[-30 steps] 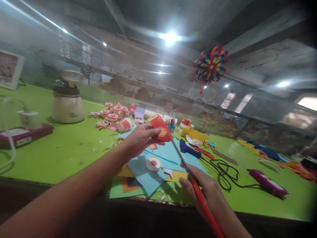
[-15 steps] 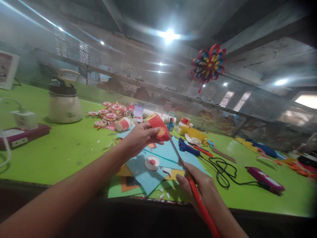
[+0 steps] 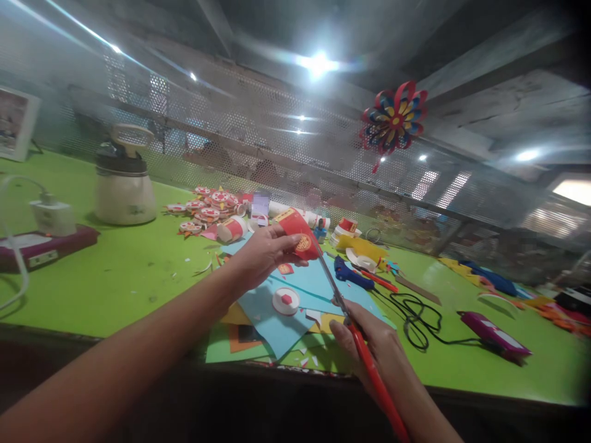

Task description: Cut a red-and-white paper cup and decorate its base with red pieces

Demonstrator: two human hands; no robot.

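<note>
My left hand (image 3: 265, 255) pinches a red paper piece (image 3: 300, 231) with a gold round print, held over blue paper sheets (image 3: 272, 326). My right hand (image 3: 369, 335) is closed round the red handles of long scissors (image 3: 364, 363). The scissor blades point up and away, their tips at the right edge of the red piece. Below the hands, a white disc with a red hexagon (image 3: 286, 301) lies on the blue paper. Small paper scraps (image 3: 314, 316) are scattered near the table's front edge.
Behind are a heap of red-and-white paper shapes (image 3: 207, 206), a paper cup (image 3: 232, 229) and a phone (image 3: 260, 205). A blue glue gun (image 3: 351, 273) lies right, its black cord near a purple power strip (image 3: 495, 335). A kettle (image 3: 125, 191) stands left.
The view has shifted slightly, so the table items appear a little to the right. Both hands keep nearly the same pose and hold the same things.
</note>
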